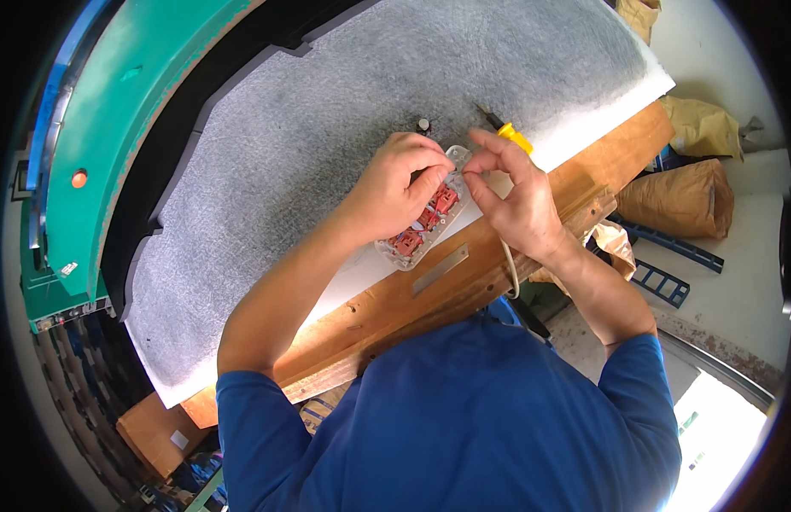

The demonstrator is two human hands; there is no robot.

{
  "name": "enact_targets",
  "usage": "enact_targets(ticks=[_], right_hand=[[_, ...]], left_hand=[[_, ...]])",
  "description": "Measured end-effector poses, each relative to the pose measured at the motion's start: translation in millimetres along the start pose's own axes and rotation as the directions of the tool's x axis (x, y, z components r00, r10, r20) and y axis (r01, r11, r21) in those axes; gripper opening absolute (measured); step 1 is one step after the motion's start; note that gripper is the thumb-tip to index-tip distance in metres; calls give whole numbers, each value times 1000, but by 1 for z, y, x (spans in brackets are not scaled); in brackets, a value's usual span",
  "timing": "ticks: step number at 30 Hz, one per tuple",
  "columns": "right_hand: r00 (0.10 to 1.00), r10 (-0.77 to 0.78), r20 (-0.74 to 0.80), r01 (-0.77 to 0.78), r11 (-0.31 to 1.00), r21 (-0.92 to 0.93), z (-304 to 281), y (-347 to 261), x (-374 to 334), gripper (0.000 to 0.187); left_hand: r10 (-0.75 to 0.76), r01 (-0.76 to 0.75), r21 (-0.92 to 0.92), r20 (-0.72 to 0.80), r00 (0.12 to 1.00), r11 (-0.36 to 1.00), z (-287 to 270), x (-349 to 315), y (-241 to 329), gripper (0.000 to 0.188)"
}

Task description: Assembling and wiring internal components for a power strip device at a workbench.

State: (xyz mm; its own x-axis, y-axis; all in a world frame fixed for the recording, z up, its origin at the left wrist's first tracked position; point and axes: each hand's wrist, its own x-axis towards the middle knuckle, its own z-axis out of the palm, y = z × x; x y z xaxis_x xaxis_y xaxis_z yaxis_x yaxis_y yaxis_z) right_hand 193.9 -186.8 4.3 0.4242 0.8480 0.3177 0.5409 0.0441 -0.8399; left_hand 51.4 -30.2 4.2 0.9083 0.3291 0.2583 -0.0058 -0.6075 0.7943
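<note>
An opened pale power strip (pixel 425 224) lies slantwise near the table's front edge, its red socket parts and thin wires showing. Over its far end, my left hand (pixel 401 181) is closed in a pinch, thumb against fingertips. Just to the right, my right hand (pixel 519 200) pinches with thumb and index finger, its other fingers raised. Anything between the fingertips is too small to make out. Beyond my right hand rests a screwdriver (pixel 515 138) with a yellow handle and dark shaft. A small black part with a white top (pixel 423 125) stands beyond my left hand.
A grey, felt-like sheet (pixel 267 154) covers the wooden table (pixel 327 346). A metal plate (pixel 440 270) is set at its front edge, near a white cable (pixel 512 271) hanging down. Green machinery (pixel 113 111) stands left; brown paper bags (pixel 681 200) lie right.
</note>
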Motion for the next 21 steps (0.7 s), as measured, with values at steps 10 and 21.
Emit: enact_targets(ticks=[10,21], right_hand=[[1000,-16,9,16,1000,-15,0,-1,0,45],[992,-120,25,122,988,-92,-1,1,3,42]], left_hand=[[6,-23,115,145,989,993,-3,7,3,8],[-110,129,-127,144,983,984,-8,6,6,10]])
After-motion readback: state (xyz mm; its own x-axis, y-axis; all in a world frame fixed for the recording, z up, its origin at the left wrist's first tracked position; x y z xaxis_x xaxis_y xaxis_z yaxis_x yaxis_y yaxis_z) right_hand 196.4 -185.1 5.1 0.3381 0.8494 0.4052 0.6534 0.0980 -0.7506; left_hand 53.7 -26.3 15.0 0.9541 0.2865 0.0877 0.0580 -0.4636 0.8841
